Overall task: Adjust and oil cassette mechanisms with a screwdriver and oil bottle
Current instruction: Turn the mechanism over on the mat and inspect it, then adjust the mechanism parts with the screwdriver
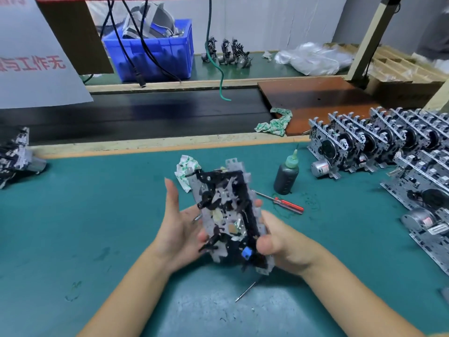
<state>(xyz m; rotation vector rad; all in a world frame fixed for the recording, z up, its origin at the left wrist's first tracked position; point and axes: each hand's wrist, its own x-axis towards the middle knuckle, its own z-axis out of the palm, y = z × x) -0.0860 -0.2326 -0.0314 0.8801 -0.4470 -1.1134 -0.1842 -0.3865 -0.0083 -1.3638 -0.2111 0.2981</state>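
Observation:
A cassette mechanism, grey metal with black parts and a small blue part, is held upright above the green mat. My right hand grips its right edge, thumb in front. My left hand supports its left side with the palm, fingers partly spread. The dark oil bottle with a green nozzle stands on the mat to the right. A screwdriver with a red handle lies just below the bottle. A thin metal pin lies on the mat under the mechanism.
Rows of several cassette mechanisms stand at the right. More mechanisms lie at the left edge. A crumpled cloth sits behind the held mechanism, another cloth by a brown board. A blue bin stands beyond the black belt.

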